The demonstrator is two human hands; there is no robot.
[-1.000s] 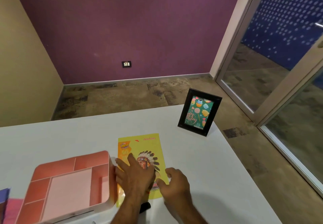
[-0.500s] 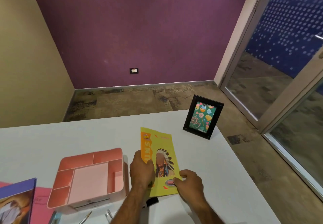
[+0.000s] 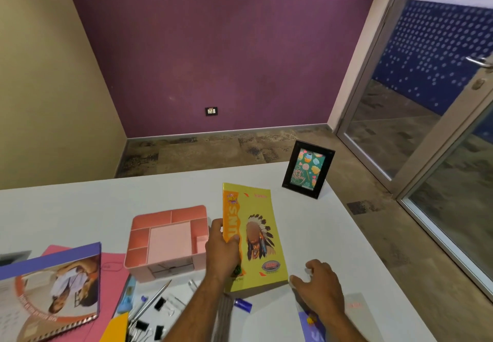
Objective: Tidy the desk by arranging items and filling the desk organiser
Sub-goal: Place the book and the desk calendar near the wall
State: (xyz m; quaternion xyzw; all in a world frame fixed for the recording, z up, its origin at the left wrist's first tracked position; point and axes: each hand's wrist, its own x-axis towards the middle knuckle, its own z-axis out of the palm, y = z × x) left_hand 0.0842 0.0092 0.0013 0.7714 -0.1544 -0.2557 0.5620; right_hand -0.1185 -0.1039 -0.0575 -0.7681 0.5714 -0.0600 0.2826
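A yellow notebook (image 3: 260,235) with a feathered-headdress picture is tilted up off the white desk (image 3: 80,208). My left hand (image 3: 222,251) grips its left edge. My right hand (image 3: 318,285) hovers just right of the notebook's lower corner, fingers apart, holding nothing. The pink desk organiser (image 3: 165,240) with several empty compartments stands directly left of my left hand. In front of it lie a silver pen (image 3: 153,297), black binder clips (image 3: 144,325) and a blue cap (image 3: 242,305).
A black picture frame (image 3: 308,172) stands at the far right of the desk. A spiral notebook (image 3: 50,291) lies on pink folders (image 3: 112,269) at the left. A purple booklet (image 3: 312,327) lies under my right wrist. The desk's right edge drops to the floor.
My left hand has lifted the yellow notebook's left edge higher. My right hand let go of its lower corner and moved right. The view dropped, showing more desk clutter.
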